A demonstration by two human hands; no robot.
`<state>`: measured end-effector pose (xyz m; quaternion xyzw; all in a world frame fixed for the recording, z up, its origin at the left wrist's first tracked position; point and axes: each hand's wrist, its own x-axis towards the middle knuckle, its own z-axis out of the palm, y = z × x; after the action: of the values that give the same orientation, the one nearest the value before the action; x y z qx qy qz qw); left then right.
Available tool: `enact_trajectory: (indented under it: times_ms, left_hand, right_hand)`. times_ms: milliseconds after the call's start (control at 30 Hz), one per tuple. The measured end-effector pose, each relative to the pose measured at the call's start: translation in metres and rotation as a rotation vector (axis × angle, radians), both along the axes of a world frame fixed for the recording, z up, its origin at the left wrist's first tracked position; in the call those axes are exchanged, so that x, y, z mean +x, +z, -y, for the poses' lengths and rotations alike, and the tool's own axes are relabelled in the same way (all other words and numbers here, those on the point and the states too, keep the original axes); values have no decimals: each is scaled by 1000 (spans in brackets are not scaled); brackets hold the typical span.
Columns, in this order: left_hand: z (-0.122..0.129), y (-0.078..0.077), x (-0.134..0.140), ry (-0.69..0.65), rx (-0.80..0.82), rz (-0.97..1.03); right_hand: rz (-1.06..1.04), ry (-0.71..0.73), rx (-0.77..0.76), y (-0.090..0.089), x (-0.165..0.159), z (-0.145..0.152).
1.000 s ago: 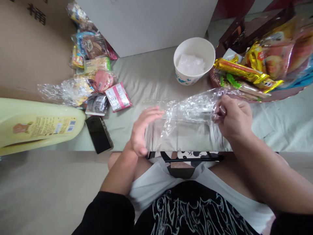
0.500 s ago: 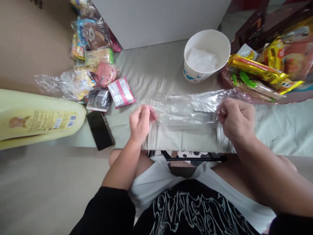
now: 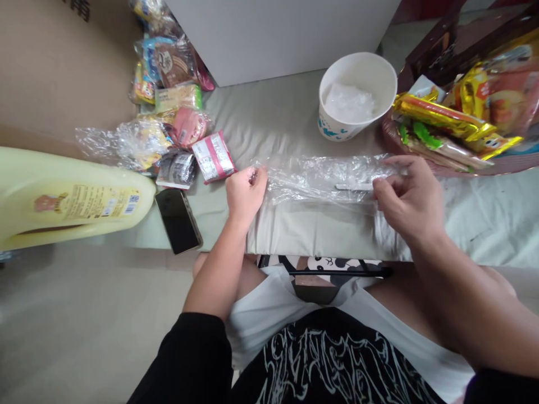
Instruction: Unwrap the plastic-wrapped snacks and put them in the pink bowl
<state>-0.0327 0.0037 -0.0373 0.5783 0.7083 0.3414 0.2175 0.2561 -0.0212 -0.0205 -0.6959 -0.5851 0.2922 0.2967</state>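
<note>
Two bare hands reach forward over a pale green, wrinkled cloth. The left hand is curled into a fist, gripping one end of a single clear, crinkled plastic sheet. The right hand is half-curled, thumb and forefinger apart around the sheet's other end; whether its fingers clamp it, I cannot tell. The sheet spans between both hands, creased and glossy. One flat black phone lies near one pale yellow plastic jug. Beyond, one pink-and-white wrapped packet sits just beside the left hand. Farther stands one round white tub containing crumpled translucent plastic.
</note>
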Motion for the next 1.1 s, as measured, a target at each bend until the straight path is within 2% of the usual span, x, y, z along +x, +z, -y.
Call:
enact_trajectory:
  times_ms: [100,167,233,367,467,633,767,867,967,1100]
  left_hand:
    - [-5,-1,3,-4,27,-62]
    - [-6,-2,2,-9,24,-36]
    - [-7,-3,-1,-36,2,89]
    - [-10,-9,-8,-62,4,473]
    - [-12,-11,-9,-49,27,570]
    - [-8,-7,-10,-22,-67,446]
    - [-4,-3,-16,-12,-41,228]
    - [-4,-2,-17,30,-34,112]
    - [-7,-3,-17,56,-30,68]
    - [-11,-6,-16,32,8,24]
  right_hand:
    - [77,-97,54,7,3,3]
    - [120,-113,88,11,5,3]
    - [114,-115,72,13,8,2]
    - [86,-103,87,5,14,-3]
    - [129,-48,118,-2,15,-5]
    - [153,36,114,-1,11,-5]
    - [143,182,90,0,7,-3]
    - [133,284,152,-4,5,-4]
    - [137,295,217,-11,3,-6]
    - [147,236,305,-13,1,-7]
